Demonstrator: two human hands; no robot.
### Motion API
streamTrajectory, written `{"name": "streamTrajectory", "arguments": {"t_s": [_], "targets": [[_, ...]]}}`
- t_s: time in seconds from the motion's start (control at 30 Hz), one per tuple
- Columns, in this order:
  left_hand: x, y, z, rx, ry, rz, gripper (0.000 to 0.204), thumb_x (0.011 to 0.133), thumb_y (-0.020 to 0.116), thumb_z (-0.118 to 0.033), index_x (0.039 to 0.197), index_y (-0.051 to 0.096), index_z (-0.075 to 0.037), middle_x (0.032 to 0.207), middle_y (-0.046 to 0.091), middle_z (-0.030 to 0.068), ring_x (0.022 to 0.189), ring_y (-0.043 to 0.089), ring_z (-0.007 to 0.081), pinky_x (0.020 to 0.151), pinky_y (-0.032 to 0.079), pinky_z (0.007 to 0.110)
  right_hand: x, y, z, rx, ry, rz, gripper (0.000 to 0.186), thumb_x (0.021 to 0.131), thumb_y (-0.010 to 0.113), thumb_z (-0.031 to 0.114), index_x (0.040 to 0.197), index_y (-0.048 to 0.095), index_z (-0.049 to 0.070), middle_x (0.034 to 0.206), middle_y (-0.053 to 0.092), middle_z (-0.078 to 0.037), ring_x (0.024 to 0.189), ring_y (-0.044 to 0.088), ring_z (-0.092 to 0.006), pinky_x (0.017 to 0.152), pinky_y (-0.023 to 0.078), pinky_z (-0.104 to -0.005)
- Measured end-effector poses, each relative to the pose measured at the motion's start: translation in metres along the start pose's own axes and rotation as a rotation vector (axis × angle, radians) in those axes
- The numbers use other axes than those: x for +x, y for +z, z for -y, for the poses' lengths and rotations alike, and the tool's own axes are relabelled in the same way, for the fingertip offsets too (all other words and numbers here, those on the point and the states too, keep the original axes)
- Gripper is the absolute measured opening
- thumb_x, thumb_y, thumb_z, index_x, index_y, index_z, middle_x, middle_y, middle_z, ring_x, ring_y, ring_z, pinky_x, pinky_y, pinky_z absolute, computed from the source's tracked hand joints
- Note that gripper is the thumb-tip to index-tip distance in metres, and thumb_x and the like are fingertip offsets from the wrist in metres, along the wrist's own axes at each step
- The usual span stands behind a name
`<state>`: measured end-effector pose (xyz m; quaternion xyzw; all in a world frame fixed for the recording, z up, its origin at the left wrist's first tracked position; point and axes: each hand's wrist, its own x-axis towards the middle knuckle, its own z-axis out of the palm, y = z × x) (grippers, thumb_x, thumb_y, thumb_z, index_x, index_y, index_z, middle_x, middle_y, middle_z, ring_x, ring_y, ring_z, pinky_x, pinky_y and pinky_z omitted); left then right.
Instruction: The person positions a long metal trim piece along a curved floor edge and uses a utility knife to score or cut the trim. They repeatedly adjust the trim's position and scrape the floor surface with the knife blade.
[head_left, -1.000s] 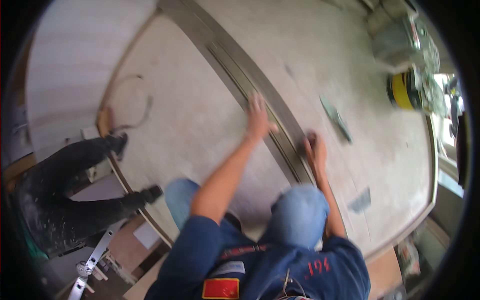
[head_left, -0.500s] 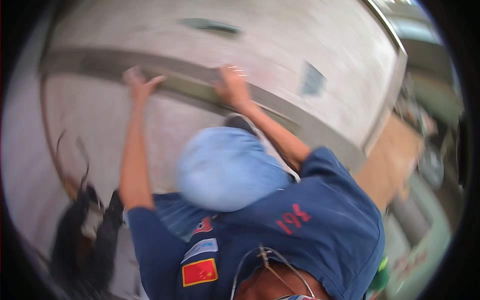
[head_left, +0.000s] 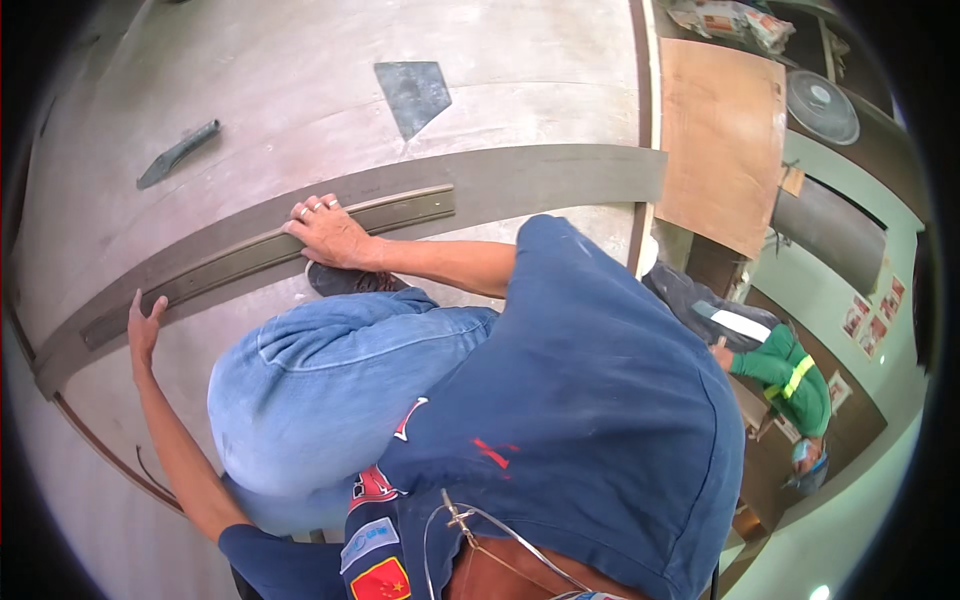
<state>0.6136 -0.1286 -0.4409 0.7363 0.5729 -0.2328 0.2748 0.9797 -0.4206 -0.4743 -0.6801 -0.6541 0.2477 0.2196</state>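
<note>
A long, flat grey-brown board lies across a pale, dusty surface, and a narrower grooved strip rests along it. My right hand is laid over the strip near its middle, its fingers bent across the far edge. Ringed fingers show, while the thumb is hidden. Near the strip's left end, my left hand has its thumb and forefinger apart at the board's near edge; whether it touches the strip I cannot tell. My dark shoe is close behind my right wrist.
Beyond the board lie a dark, flat-ended tool and a grey angular offcut. To the right are a brown sheet, a round grey lid-like object and a person in green.
My view has swung to the right, bringing the person in green into sight. My right hand stays on the strip, and my left hand remains near its left end with fingers apart.
</note>
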Motion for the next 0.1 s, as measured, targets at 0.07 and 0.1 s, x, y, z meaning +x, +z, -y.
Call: {"name": "streamTrajectory", "arguments": {"t_s": [0.07, 0.1], "targets": [[-0.02, -0.033, 0.031, -0.011, -0.017, 0.08, 0.081, 0.083, 0.069, -0.046, 0.142, 0.04, 0.002, 0.142, 0.044, 0.0244, 0.133, 0.042, 0.0346, 0.111, 0.032, 0.04, 0.012, 0.0, 0.012, 0.054, -0.066, 0.021, 0.048, 0.068, 0.076, 0.022, 0.111, 0.059, 0.01, 0.112, 0.054, -0.013, 0.108, 0.05, -0.0299, 0.089, 0.038, -0.0461], [-0.008, -0.048, 0.045, -0.019, 0.014, 0.106, 0.079, 0.084, 0.069, -0.045, 0.142, 0.041, 0.001, 0.142, 0.046, 0.0235, 0.133, 0.043, 0.0339, 0.11, 0.032, 0.039, 0.021, 0.006, 0.029, 0.099, -0.107, 0.025, 0.048, 0.068, 0.076, 0.022, 0.111, 0.059, 0.01, 0.112, 0.054, -0.013, 0.108, 0.05, -0.0299, 0.089, 0.038, -0.0461]]}}
